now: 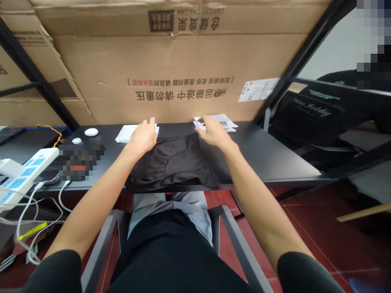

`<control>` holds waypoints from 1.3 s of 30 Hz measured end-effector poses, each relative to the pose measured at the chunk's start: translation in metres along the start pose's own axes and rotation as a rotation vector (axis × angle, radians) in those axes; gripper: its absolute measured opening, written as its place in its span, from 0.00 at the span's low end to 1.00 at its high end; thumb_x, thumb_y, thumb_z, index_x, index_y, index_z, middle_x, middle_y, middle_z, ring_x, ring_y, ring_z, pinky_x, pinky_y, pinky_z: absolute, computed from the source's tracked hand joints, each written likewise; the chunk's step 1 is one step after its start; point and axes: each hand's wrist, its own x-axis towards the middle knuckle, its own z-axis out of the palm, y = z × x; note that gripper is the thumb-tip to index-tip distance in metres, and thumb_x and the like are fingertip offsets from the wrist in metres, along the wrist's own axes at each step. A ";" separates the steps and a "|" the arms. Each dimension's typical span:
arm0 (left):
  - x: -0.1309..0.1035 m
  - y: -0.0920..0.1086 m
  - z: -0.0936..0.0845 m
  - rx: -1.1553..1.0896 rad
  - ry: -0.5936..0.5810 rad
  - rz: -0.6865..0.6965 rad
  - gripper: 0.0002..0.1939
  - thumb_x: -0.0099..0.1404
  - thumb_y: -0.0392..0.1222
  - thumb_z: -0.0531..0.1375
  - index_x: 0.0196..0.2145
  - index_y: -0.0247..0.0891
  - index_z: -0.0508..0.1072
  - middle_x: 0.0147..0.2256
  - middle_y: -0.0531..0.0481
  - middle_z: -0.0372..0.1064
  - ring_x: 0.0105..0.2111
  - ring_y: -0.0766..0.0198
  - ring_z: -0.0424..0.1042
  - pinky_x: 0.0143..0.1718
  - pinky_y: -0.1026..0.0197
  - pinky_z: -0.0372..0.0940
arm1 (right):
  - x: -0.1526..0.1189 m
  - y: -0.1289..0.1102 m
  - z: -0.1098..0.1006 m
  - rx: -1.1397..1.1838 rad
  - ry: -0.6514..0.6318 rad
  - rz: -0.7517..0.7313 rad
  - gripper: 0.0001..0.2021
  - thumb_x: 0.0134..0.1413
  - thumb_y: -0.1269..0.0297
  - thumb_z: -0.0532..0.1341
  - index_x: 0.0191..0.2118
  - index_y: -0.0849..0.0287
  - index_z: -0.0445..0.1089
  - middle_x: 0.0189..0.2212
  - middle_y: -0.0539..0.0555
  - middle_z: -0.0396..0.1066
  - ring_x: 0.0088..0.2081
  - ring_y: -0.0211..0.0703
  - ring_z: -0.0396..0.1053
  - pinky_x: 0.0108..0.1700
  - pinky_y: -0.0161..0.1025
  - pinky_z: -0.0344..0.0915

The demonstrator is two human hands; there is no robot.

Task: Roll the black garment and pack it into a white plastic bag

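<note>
1. On the black tabletop point(275, 158), straight ahead of me, lay a dark garment point(174, 162), spread flat with its near edge hanging just over the front lip.
2. My left hand point(143, 136) rested on the garment's far left corner, fingers point(150, 122) extended and loosely spread, pressing flat, not pinching anything that I could see.
3. My right hand point(214, 132) lay at the far right corner, fingers point(200, 129) slightly curled toward the cloth's edge; I could not tell whether they held fabric.
4. White packets point(126, 132) sat just beyond my left hand, and more white packets point(222, 121) just beyond my right.
5. A cardboard box point(171, 73) stood against the tabletop's far edge.
6. A power strip point(27, 171) with white cables lay at the far left, near two small white discs point(91, 132).
</note>
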 end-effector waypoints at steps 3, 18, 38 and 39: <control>-0.030 -0.001 0.007 -0.054 -0.100 0.103 0.33 0.83 0.50 0.53 0.78 0.30 0.62 0.71 0.23 0.69 0.72 0.36 0.70 0.72 0.41 0.64 | -0.027 -0.023 -0.002 0.044 -0.098 -0.151 0.20 0.74 0.54 0.64 0.64 0.56 0.77 0.63 0.66 0.81 0.64 0.67 0.77 0.70 0.65 0.71; -0.105 -0.028 0.048 -0.114 -0.315 0.058 0.40 0.84 0.71 0.45 0.85 0.57 0.52 0.85 0.42 0.42 0.85 0.39 0.40 0.79 0.18 0.39 | -0.092 -0.008 -0.009 0.103 -0.363 -0.237 0.34 0.77 0.39 0.60 0.78 0.49 0.66 0.73 0.62 0.73 0.71 0.66 0.73 0.74 0.64 0.70; -0.105 -0.028 0.050 -0.097 -0.322 0.047 0.41 0.84 0.72 0.44 0.85 0.56 0.52 0.85 0.44 0.41 0.85 0.40 0.41 0.79 0.16 0.37 | 0.026 0.101 -0.029 -0.745 -0.079 0.072 0.16 0.75 0.69 0.55 0.58 0.67 0.76 0.51 0.73 0.80 0.52 0.63 0.76 0.49 0.49 0.64; -0.105 -0.028 0.050 -0.099 -0.324 0.048 0.41 0.84 0.72 0.43 0.85 0.56 0.51 0.85 0.44 0.41 0.85 0.40 0.40 0.79 0.16 0.36 | 0.022 0.093 -0.030 -0.731 -0.015 0.052 0.16 0.74 0.68 0.56 0.58 0.66 0.76 0.51 0.72 0.80 0.52 0.63 0.75 0.49 0.49 0.65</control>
